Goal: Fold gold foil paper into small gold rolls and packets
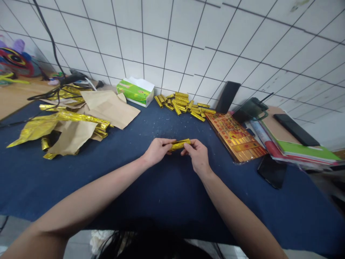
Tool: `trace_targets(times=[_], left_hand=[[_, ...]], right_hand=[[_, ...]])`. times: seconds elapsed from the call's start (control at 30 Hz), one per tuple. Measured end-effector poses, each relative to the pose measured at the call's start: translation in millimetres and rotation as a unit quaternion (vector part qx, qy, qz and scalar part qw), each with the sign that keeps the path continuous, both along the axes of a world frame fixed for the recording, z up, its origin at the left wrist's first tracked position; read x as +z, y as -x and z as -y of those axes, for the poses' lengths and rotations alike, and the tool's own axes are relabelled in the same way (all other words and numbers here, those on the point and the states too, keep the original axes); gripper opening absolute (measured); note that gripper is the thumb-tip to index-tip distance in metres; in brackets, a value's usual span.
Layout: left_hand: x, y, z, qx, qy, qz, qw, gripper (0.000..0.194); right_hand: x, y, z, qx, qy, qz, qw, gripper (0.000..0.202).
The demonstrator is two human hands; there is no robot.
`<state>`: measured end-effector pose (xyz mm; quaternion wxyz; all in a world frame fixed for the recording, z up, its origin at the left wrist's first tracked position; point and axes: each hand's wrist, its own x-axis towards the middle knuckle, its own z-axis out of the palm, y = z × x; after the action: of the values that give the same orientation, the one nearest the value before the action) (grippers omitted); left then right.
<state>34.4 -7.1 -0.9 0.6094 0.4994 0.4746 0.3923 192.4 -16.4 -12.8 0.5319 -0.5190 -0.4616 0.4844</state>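
Observation:
Between my two hands, over the middle of the dark blue tabletop (172, 183), is a small roll of shiny gold paper (180, 144). My left hand (159, 151) pinches its left end, thumb on top. On the other end are the thumb and fingers of my right hand (198, 153). A loose edge of the paper shows along the top of the roll. Beyond my hands, against the tiled wall, lies a pile of similar gold paper rolls (176, 107). A stack of gold and red printed paper (237, 138) rests to the right of my right hand.
Crumpled gold and brown paper (110, 108) covers the left side, with a black cable over it. A green tissue pack (135, 91) stands by the wall. On the right are a black upright box (228, 97), a dark mug (249, 109), a phone (272, 171) and stacked books (302, 149).

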Motion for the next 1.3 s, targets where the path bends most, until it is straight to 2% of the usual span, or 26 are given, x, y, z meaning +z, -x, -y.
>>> trace_targets(times=[0.33, 0.5, 0.77, 1.0, 1.2, 1.3], left_hand=[[-4.9, 4.1, -2.5, -0.099, -0.084, -0.059, 0.99, 0.046], [-6.9, 5.2, -3.3, -0.116, -0.118, -0.088, 0.982, 0.049], [-4.2, 3.0, 3.4, -0.105, -0.179, -0.155, 0.966, 0.048], [-5.5, -0.4, 9.7, -0.089, -0.151, -0.124, 0.977, 0.048], [-1.1, -2.0, 15.9, -0.027, -0.187, -0.144, 0.971, 0.034], [0.1, -2.2, 16.9, 0.007, -0.196, -0.147, 0.97, 0.029]], right_hand=[[-1.6, -0.9, -2.1, -0.009, 0.028, -0.08, 0.996, 0.02], [1.0, -1.4, -2.1, -0.003, 0.036, -0.095, 0.995, 0.018], [2.8, -1.5, -1.3, -0.01, 0.045, -0.116, 0.992, 0.019], [4.1, -2.2, -2.9, -0.026, 0.048, -0.139, 0.989, 0.022], [4.7, -0.2, -1.3, -0.003, 0.064, -0.16, 0.985, 0.021], [0.9, 1.0, -0.2, 0.017, 0.083, -0.124, 0.989, 0.021]])
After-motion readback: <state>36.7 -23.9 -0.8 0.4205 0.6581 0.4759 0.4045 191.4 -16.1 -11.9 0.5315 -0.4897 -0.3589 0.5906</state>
